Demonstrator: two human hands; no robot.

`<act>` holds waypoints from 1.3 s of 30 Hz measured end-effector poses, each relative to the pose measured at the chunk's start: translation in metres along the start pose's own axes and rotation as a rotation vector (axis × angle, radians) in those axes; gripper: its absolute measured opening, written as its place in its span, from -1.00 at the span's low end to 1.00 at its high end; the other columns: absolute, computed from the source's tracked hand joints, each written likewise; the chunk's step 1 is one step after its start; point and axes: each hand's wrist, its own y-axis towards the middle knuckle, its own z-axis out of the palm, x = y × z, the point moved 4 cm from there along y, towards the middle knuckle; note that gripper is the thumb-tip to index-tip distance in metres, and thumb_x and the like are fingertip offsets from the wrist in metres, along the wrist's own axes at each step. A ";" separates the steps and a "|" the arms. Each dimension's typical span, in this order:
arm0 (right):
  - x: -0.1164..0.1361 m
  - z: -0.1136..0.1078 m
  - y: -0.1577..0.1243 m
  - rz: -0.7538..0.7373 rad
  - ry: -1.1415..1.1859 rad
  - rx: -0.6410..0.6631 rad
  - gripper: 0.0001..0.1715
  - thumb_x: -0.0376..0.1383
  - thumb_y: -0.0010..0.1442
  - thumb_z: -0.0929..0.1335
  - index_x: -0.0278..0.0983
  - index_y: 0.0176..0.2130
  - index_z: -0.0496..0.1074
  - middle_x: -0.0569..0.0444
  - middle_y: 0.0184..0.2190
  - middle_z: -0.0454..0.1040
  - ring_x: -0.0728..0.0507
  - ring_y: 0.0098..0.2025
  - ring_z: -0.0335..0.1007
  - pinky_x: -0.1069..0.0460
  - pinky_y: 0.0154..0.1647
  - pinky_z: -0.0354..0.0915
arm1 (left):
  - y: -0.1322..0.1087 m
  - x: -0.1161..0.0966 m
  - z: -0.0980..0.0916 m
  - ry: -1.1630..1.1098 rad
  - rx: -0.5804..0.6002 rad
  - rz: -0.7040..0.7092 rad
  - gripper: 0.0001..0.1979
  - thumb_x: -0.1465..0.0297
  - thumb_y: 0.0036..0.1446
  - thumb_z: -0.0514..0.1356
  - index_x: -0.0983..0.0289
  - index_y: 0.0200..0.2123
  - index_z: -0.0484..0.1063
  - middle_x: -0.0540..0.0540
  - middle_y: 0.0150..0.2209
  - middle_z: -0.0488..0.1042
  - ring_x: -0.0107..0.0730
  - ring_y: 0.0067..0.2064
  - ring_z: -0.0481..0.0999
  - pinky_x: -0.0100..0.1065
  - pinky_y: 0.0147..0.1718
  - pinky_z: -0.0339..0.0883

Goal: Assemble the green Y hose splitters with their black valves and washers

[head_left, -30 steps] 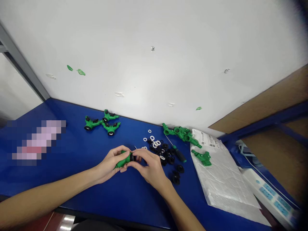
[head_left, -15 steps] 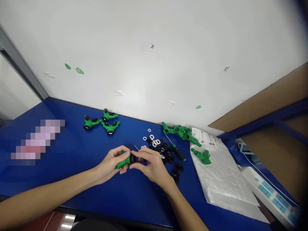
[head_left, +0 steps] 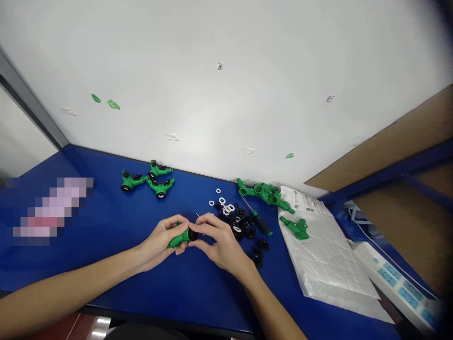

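My left hand [head_left: 157,242] is closed around a green plastic hose splitter [head_left: 179,237], held above the front part of the table. At the splitter's right end sits a black collar [head_left: 192,234], pinched between the thumb and fingers of my right hand [head_left: 224,243]. Part of the splitter is hidden by my left fingers. Just beyond my right hand lies a pile of black fittings [head_left: 249,232] with several white washers [head_left: 226,210]. A screwdriver [head_left: 262,224] with a green and black handle rests beside the pile.
Several green splitter bodies [head_left: 267,192] lie by the wall, and another green body [head_left: 299,228] is on a white padded bag [head_left: 329,257]. Back left stand three splitters with black parts [head_left: 161,188]. A power strip [head_left: 399,283] runs along the right edge of the blue table [head_left: 116,222].
My right fingers have shifted slightly around the black collar, with the fingertips now higher over it. My left hand keeps its hold on the splitter. The whole view has drifted a little.
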 end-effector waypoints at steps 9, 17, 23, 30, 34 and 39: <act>-0.007 0.005 0.000 0.321 -0.027 -0.017 -0.57 -0.01 0.22 0.36 -0.32 -0.24 0.55 0.05 -0.47 0.45 0.00 -0.54 0.24 0.07 -0.48 0.26 | -0.004 0.000 0.003 -0.015 0.001 0.046 -0.73 0.18 0.12 0.30 0.27 -0.38 0.43 -0.07 -0.63 0.36 -0.56 -0.59 0.31 -0.48 -0.60 0.14; -0.003 -0.004 0.002 0.263 0.047 -0.091 -0.71 -0.15 0.24 0.38 -0.30 -0.41 0.51 0.10 -0.54 0.38 0.00 -0.54 0.27 0.08 -0.49 0.27 | -0.005 -0.002 0.004 -0.029 -0.011 0.048 -0.71 0.17 0.08 0.33 0.28 -0.40 0.42 -0.06 -0.64 0.35 -0.54 -0.59 0.31 -0.47 -0.60 0.11; 0.000 0.000 0.004 0.236 0.104 0.027 -0.62 -0.11 0.19 0.41 -0.27 -0.06 0.49 -0.06 -0.17 0.50 -0.02 -0.44 0.38 0.08 -0.49 0.30 | -0.006 -0.005 0.006 -0.002 -0.016 0.054 -0.70 0.15 0.07 0.32 0.28 -0.38 0.43 -0.06 -0.65 0.37 -0.53 -0.59 0.30 -0.45 -0.59 0.12; -0.002 -0.004 -0.001 0.298 0.025 0.040 -0.63 -0.10 0.28 0.33 -0.32 -0.13 0.53 -0.02 -0.30 0.51 0.02 -0.53 0.33 0.10 -0.56 0.26 | -0.004 -0.003 0.003 0.010 -0.014 0.072 -0.72 0.17 0.12 0.30 0.28 -0.35 0.43 -0.07 -0.63 0.36 -0.53 -0.58 0.32 -0.46 -0.59 0.11; 0.001 0.000 -0.001 0.205 0.006 -0.016 -0.70 -0.12 0.26 0.36 -0.29 -0.19 0.54 0.02 -0.37 0.48 0.00 -0.50 0.33 0.08 -0.49 0.31 | -0.005 -0.005 0.002 0.024 -0.016 0.098 -0.72 0.18 0.11 0.30 0.28 -0.36 0.42 -0.08 -0.64 0.35 -0.55 -0.59 0.31 -0.46 -0.59 0.13; 0.001 0.003 -0.001 0.232 0.025 0.008 -0.70 -0.14 0.29 0.33 -0.30 -0.23 0.53 0.04 -0.38 0.46 0.01 -0.52 0.32 0.09 -0.48 0.32 | -0.006 -0.005 0.004 0.024 -0.017 0.080 -0.71 0.17 0.09 0.32 0.28 -0.36 0.43 -0.08 -0.65 0.34 -0.54 -0.60 0.31 -0.45 -0.60 0.13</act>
